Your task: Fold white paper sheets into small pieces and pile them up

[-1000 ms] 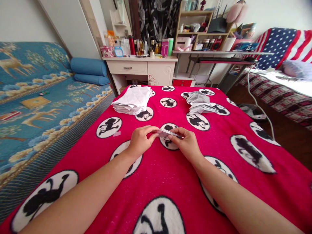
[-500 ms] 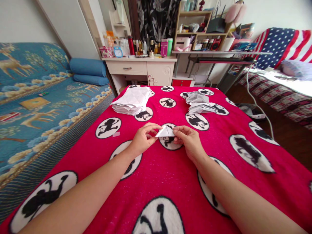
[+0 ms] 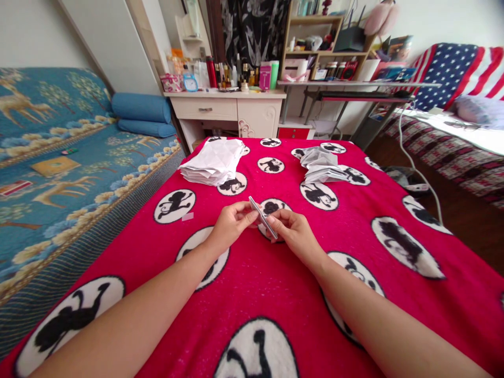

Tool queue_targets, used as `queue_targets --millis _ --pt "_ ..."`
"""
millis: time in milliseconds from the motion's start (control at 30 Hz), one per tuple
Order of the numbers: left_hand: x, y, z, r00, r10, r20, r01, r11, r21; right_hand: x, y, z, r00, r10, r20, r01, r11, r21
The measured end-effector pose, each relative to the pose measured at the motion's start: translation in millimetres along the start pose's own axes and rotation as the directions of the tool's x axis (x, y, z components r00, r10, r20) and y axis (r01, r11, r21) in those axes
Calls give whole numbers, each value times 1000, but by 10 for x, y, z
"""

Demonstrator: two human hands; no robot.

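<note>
A small folded piece of white paper [image 3: 263, 218] is held edge-up above the red cloth [image 3: 244, 299]. My left hand [image 3: 235, 220] pinches its upper left part between thumb and fingers. With thumb and fingertips, my right hand [image 3: 291, 227] grips its lower right end. Farther back on the left lies a thick stack of creased white paper sheets [image 3: 214, 161]. Another pile of folded paper [image 3: 322, 165] sits back on the right. A small pale scrap [image 3: 188, 216] rests on the cloth left of my left hand.
A blue patterned sofa [image 3: 79, 142] runs along the left. Behind the cloth-covered surface stands a white dressing table [image 3: 224, 107] crowded with bottles, and a desk [image 3: 354, 85] with shelves is beside it. A white cable [image 3: 413, 163] hangs at the right.
The folded paper has turned in my hands: its triangular face showed half a second ago, and now its thin edge slants down to the right. The paper piles have not moved.
</note>
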State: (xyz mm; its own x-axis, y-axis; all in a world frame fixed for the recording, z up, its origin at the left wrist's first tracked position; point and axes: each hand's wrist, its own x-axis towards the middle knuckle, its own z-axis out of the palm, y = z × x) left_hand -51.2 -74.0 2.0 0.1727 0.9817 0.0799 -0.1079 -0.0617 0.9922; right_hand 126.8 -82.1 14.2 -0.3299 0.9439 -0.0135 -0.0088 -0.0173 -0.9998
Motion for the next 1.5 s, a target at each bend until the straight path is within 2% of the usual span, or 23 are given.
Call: queue_targets --millis 233,467,567,700,800,867,933,1067,1167,1367,1433,1500 --pt "-6 -24 40 999 -22 45 21 999 32 -4 7 -4 998 -41 39 43 997 -67" --pt "-46 -8 65 996 4 84 -14 993 118 -20 13 7 995 -98 13 99 969 -228" --pt "-54 -7 81 996 58 65 -71 971 228 -22 51 17 986 -164 -10 147 908 -392" --pt "-71 -1 107 996 78 52 -90 951 297 -37 61 43 968 -251 -31 173 749 -639" --pt "-102 24 137 996 85 27 -89 936 340 -36 50 53 963 -267 -40 159 680 -716" --pt "-130 52 159 991 136 -1 -124 904 410 -23 53 46 965 -254 -73 129 695 -708" --pt "-157 85 174 972 236 3 -207 844 495 -5 69 30 966 -232 -114 97 735 -671" --pt "-188 142 167 894 423 148 -410 638 652 25 112 0 964 -224 -143 96 797 -597" --pt "-189 157 129 867 437 238 -462 528 713 28 112 -6 967 -200 -156 86 838 -539" --pt "-153 85 36 861 373 345 -489 423 763 6 6 14 975 -28 -222 -27 970 -240" --pt "-133 60 26 860 375 346 -493 440 751 -2 -16 18 974 -38 -225 -8 979 -202" --pt "-115 56 29 862 394 319 -492 499 713 -8 -21 16 977 -60 -205 19 981 -195"
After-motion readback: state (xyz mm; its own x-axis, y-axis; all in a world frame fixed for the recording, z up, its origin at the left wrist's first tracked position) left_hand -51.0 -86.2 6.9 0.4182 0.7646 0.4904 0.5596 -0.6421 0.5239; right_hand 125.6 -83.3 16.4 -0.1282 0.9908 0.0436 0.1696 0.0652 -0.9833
